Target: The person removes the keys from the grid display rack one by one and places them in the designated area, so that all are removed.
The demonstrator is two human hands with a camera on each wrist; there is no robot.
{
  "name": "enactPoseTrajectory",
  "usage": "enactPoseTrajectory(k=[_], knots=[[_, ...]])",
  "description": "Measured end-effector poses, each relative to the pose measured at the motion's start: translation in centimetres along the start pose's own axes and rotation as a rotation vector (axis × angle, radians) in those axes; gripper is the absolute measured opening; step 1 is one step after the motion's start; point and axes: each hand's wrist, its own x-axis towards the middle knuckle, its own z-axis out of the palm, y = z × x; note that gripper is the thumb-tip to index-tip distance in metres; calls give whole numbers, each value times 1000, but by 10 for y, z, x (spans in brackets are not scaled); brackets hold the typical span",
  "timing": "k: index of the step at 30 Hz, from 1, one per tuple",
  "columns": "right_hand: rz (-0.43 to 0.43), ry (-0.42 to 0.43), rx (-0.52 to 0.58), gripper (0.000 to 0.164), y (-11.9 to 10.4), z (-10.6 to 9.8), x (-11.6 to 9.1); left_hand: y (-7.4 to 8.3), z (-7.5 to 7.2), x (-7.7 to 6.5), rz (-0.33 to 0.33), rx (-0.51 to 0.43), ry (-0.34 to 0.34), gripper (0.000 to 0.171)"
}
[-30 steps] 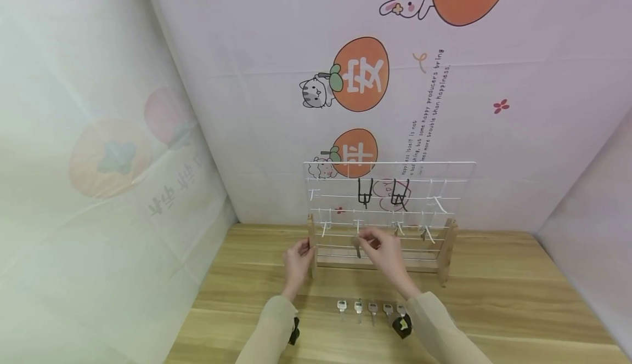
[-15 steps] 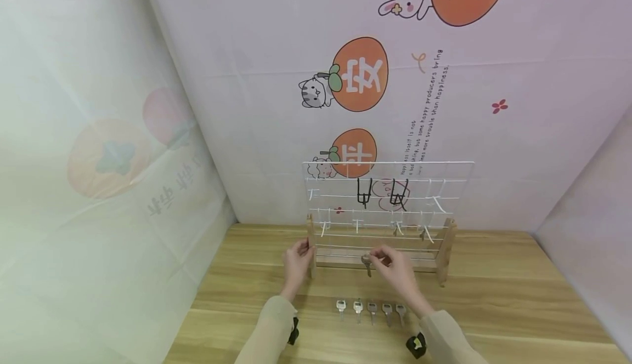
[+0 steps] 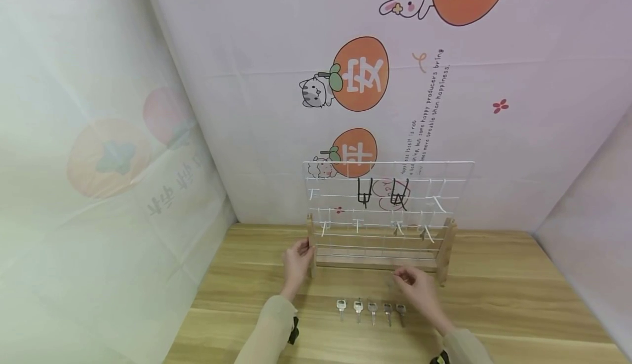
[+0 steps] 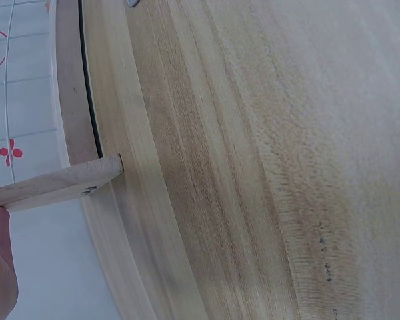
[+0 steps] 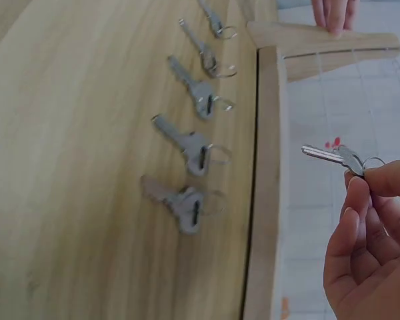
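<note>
My right hand point(image 3: 419, 291) pinches a silver key point(image 5: 347, 157) by its head between thumb and fingers, above the table in front of the rack. A small ring hangs from that key's head in the right wrist view. My left hand point(image 3: 297, 262) holds the left wooden post point(image 3: 311, 243) of the white wire rack point(image 3: 375, 249); its fingertips press on the wood in the left wrist view. Several silver keys point(image 5: 190, 148) with rings lie in a row on the table, below and left of my right hand in the head view.
White hooks point(image 3: 357, 226) and black hooks point(image 3: 364, 194) hang on the rack's wires. Keys seem to hang on two right-hand hooks, too small to be sure. The wooden table point(image 3: 503, 298) meets printed cloth walls point(image 3: 276, 134) at the back and sides.
My right hand has drawn away from a lower white hook, moving right and toward me with the key in its fingers. The left hand stays at the post.
</note>
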Motion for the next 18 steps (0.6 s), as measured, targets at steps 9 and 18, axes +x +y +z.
enactPoseTrajectory(k=[9, 18], knots=[[50, -53, -19, 7, 28, -14, -12, 0, 0, 0, 3, 8, 4, 21], [113, -108, -87, 8, 49, -22, -21, -3, 0, 0, -2, 1, -1, 20]])
